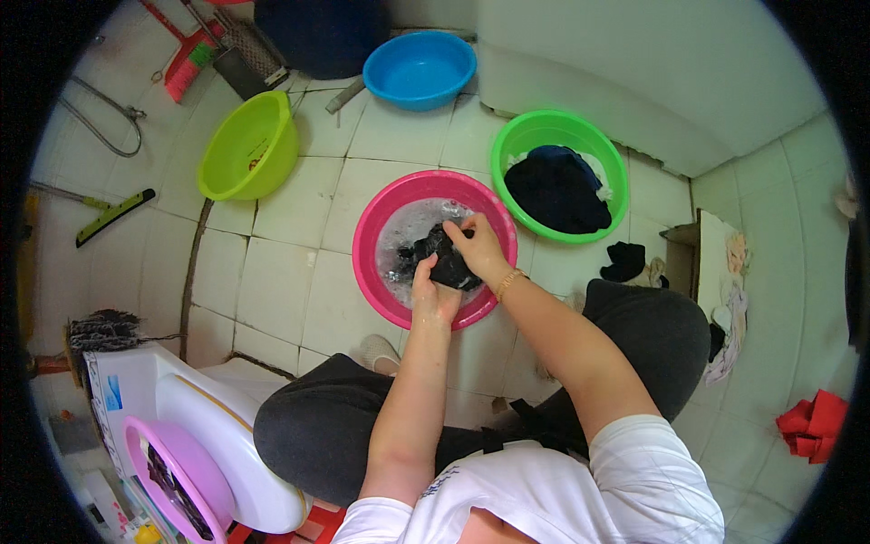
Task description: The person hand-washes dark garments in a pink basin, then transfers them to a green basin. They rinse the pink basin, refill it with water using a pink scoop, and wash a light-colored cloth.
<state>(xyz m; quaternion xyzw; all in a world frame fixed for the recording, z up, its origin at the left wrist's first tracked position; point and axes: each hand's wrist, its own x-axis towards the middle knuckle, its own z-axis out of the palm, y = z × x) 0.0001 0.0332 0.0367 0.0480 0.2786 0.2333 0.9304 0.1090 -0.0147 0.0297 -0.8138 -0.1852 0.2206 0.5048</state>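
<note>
A pink plastic basin [366, 285] stands on the tiled floor before me, holding sudsy water [421, 212]. Over the water, a wet black cloth item [445, 255] is bunched between my two hands. My left hand [433, 296] grips it from the near side, thumb pointing up. From the right, my right hand [478, 248] pinches its upper edge between thumb and fingers; a gold-coloured bracelet [511, 283] circles that wrist. Part of the cloth seems to dip into the suds, and the fingers beneath it are hidden.
A green basin [501, 178] with dark and white clothes [557, 190] stands just right of the pink one. Beyond are a yellow-green basin [238, 153] and a blue basin [419, 71]. Small dark garments [623, 262] lie near my right knee. At left are a toilet [204, 415] and a pink-purple basin [197, 449].
</note>
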